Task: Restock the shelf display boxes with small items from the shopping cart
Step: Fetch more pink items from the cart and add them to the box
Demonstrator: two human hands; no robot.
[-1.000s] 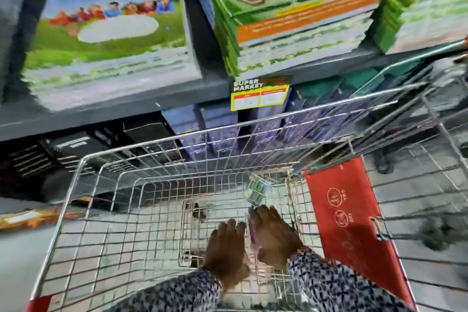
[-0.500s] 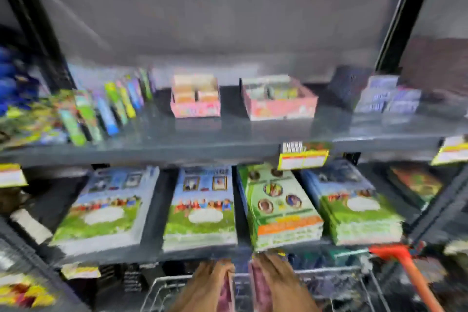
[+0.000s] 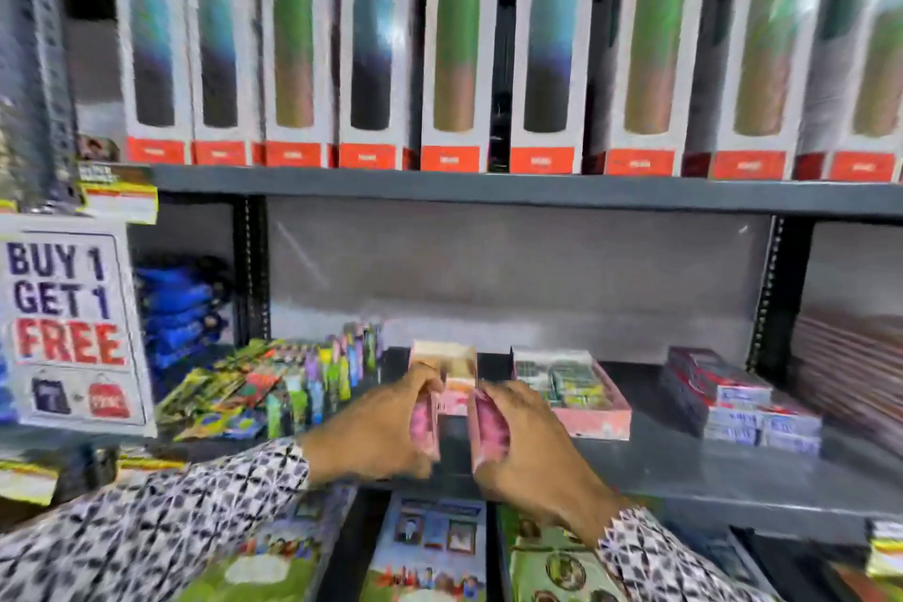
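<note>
Both hands are raised in front of the middle shelf [image 3: 684,479]. My left hand [image 3: 386,425] is shut on a small stack of pink packets [image 3: 424,420]. My right hand [image 3: 527,440] is shut on another stack of pink packets [image 3: 488,425]. Just behind the hands stands a pink display box [image 3: 452,372], partly hidden by my fingers. To its right sits a second pink display box [image 3: 593,420] filled with green-and-white small items. The shopping cart is out of view.
Colourful pen packs [image 3: 312,381] lie left of the boxes, and a stack of small red-and-blue boxes [image 3: 738,406] lies to the right. Boxed bottles [image 3: 454,49] fill the shelf above. A "BUY 1 GET 1 FREE" sign [image 3: 68,328] hangs left. Books [image 3: 430,547] lie below.
The view swung up from the cart to the shelves. Both hands left the cart with pink packets and rose to the pink display box on the middle shelf.
</note>
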